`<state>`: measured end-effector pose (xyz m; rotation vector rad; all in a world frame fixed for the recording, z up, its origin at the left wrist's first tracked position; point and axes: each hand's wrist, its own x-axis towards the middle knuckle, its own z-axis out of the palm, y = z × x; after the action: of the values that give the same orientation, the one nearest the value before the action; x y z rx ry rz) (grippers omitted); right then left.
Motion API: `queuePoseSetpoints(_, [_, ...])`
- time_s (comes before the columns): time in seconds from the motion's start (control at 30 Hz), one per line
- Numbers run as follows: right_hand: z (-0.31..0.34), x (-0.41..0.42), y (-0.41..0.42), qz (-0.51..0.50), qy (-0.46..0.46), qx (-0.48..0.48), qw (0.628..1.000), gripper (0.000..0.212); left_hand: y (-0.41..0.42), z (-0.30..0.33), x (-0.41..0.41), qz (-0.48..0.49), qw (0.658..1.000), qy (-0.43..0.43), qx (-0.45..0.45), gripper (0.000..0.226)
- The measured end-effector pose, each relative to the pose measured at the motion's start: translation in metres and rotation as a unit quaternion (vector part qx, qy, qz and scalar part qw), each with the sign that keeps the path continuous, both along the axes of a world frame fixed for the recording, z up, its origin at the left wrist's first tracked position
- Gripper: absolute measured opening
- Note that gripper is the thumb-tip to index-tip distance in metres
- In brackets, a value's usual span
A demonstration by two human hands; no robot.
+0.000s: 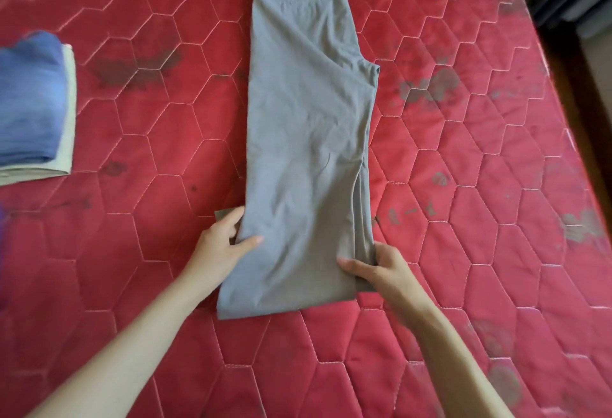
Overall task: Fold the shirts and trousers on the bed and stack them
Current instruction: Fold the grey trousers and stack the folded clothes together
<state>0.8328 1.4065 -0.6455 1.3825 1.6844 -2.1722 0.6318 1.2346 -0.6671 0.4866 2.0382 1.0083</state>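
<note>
Grey trousers [308, 112] lie lengthwise on the red quilted mattress [463, 185], folded leg over leg, waistband at the far end and cuffs near me. My left hand [220, 245] grips the left edge of the legs near the cuffs, thumb on top and fingers under the cloth. My right hand [374, 268] grips the right edge at the same height, thumb on top. A stack of folded clothes [33, 103], blue on top of cream, sits at the mattress's left side.
The mattress's right edge [569, 126] runs diagonally, with dark floor and furniture beyond it. Dark stains mark the red cover. Bare mattress lies on both sides of the trousers.
</note>
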Motion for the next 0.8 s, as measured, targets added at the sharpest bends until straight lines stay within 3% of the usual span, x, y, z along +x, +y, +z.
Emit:
queuePoseSetpoints(0.07, [0.032,-0.012,0.016,0.002,0.045,-0.049,0.998,0.019,0.010,0.023,-0.010,-0.005,0.999,-0.021,0.037,0.040])
queuePoseSetpoints(0.13, [0.057,-0.033,0.042,-0.024,0.071,-0.058,0.995,0.020,0.028,0.043,-0.031,0.057,0.992,-0.070,0.090,0.034])
queuePoseSetpoints(0.23, [0.079,-0.087,0.089,-0.103,0.122,-0.041,0.986,0.036,0.064,0.062,-0.079,0.132,0.979,-0.076,0.132,0.016])
queuePoseSetpoints(0.3, [0.078,-0.125,0.116,-0.143,0.170,-0.037,0.974,0.045,0.083,0.063,-0.100,0.176,0.956,-0.169,0.165,0.022])
queuePoseSetpoints(0.37, [0.063,-0.150,0.131,-0.152,0.114,0.065,0.980,0.048,0.092,0.053,-0.107,0.201,0.938,-0.230,0.161,0.036])
queuePoseSetpoints(0.47, [0.023,-0.157,0.127,-0.075,-0.017,0.255,0.964,0.052,0.094,0.031,-0.096,0.203,0.939,-0.256,0.111,0.064])
queuePoseSetpoints(0.53, [-0.005,-0.150,0.107,-0.018,-0.048,0.286,0.957,0.050,0.086,0.013,-0.086,0.204,0.937,-0.276,0.071,0.075])
queuePoseSetpoints(0.6, [-0.030,-0.139,0.082,0.046,-0.059,0.306,0.949,0.048,0.074,-0.005,-0.075,0.191,0.949,-0.247,0.053,0.065])
queuePoseSetpoints(0.67, [-0.050,-0.126,0.059,0.116,-0.055,0.366,0.921,0.046,0.064,-0.022,-0.068,0.135,0.980,-0.147,0.020,0.054])
queuePoseSetpoints(0.8, [-0.072,-0.110,0.044,0.202,-0.122,0.522,0.820,0.067,0.058,-0.041,-0.065,-0.003,0.996,0.081,-0.031,0.058])
